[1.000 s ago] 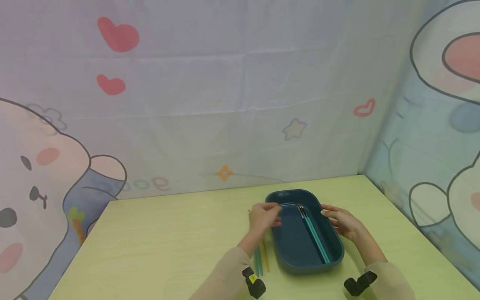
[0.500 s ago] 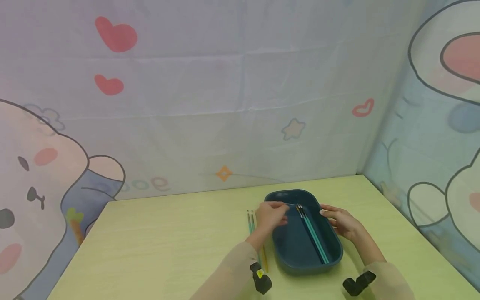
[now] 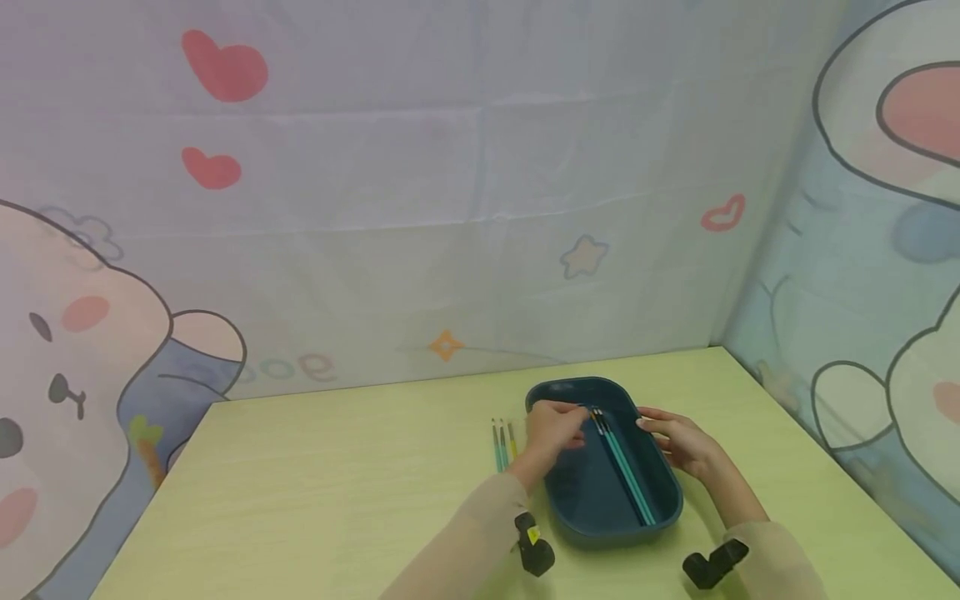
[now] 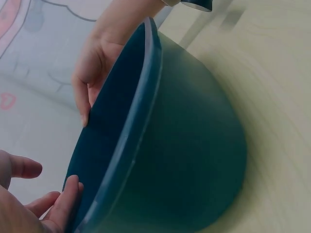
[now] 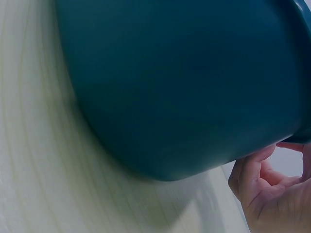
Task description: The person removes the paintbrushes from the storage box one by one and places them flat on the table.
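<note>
A deep dark-blue plastic tray (image 3: 581, 492) with rounded corners stands on the table; in the left wrist view its outer wall (image 4: 194, 131) fills the middle. Inside lie several paintbrushes (image 3: 628, 475) with teal handles, bristles pointing away. My left hand (image 3: 553, 429) reaches over the tray's left side, fingertips close to the brush tips. From its wrist, the left hand (image 4: 22, 211) shows thumb and fingers apart, with no brush visible between them. My right hand (image 3: 682, 442) grips the tray's right rim, thumb on top and fingers (image 5: 252, 174) curled against the outside wall.
More thin brushes (image 3: 501, 446), teal and yellow, lie on the table left of the tray, partly hidden by my left forearm. The yellow-green table (image 3: 337, 467) backs onto a printed cloth (image 3: 390, 183) with hearts and cartoon animals.
My left hand has moved right, further over the tray and towards the brush tips inside. The brushes on the table are more exposed at their far ends. My right hand keeps its place.
</note>
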The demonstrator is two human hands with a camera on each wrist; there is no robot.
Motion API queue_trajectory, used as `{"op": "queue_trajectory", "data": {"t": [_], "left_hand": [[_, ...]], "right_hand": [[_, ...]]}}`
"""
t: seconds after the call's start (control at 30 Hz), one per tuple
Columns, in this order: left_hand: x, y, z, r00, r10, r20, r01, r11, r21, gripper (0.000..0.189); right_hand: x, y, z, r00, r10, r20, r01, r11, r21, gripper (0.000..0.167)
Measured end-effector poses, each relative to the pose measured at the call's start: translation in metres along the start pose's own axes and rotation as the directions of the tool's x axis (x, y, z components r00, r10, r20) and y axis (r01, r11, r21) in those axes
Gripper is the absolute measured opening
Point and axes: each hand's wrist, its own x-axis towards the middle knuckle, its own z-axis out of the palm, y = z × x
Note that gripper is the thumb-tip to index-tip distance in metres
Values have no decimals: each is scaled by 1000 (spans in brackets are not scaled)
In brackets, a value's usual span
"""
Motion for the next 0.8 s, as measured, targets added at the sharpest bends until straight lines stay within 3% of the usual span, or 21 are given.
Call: {"op": "queue_trajectory", "data": {"t": [0.4, 0.8], "left_hand": [[5, -2, 12, 999, -31, 16, 30, 999, 45, 28], [11, -8, 24, 998, -52, -17, 53, 996, 78, 26]], "right_hand": [[1, 1, -1, 1000, -3, 5, 3, 1000, 4, 68], [3, 3, -2, 1000, -3, -9, 3, 1000, 13, 68]]}}
